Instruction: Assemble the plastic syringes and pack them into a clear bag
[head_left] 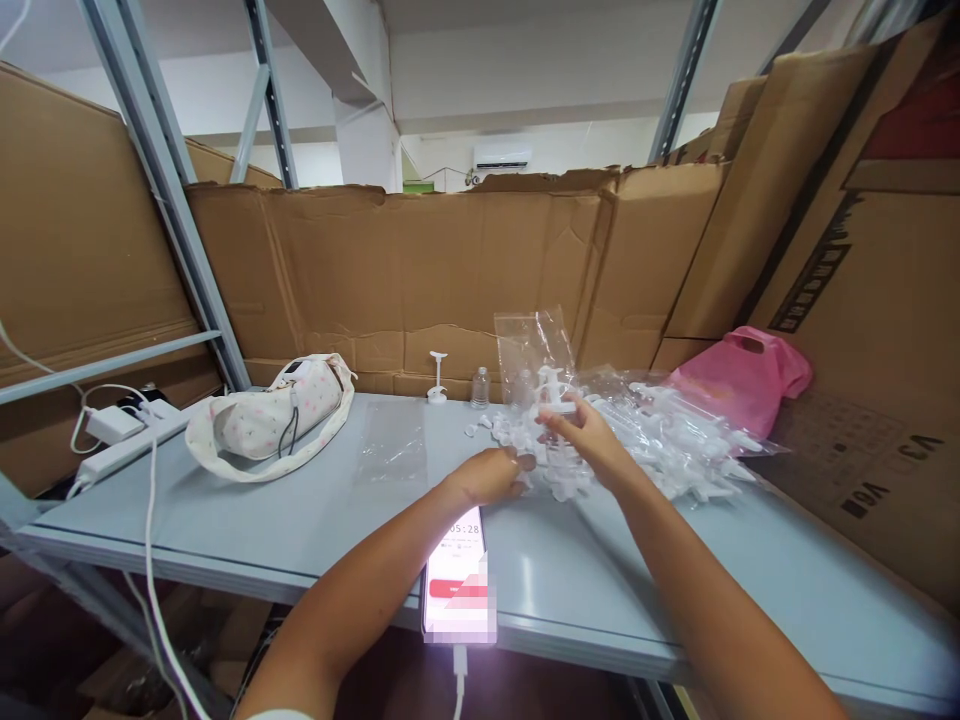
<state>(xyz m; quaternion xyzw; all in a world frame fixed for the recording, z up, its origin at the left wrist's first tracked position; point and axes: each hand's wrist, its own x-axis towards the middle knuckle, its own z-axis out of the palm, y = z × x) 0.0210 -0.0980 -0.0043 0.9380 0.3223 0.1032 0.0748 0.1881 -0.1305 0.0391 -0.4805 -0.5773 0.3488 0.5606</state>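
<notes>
My right hand [585,428] is closed around a white plastic piece [553,385] with a T-shaped top, holding it upright in front of a clear plastic bag [521,345]. Just left of it, my left hand [491,475] has its fingers curled down at the edge of some small white plastic parts [510,430]; what lies in its fingertips is hidden. A similar white T-topped piece [437,380] stands on its round base at the back of the table. Beside that piece is a small clear bottle [480,388].
Bagged white plastic parts [675,430] are heaped on the right, by a pink bag [742,380]. A flat clear bag [391,440], a white pouch [300,405] and a power strip [135,445] lie left. A plugged-in phone [454,580] overhangs the front edge. Cardboard [450,260] walls the back.
</notes>
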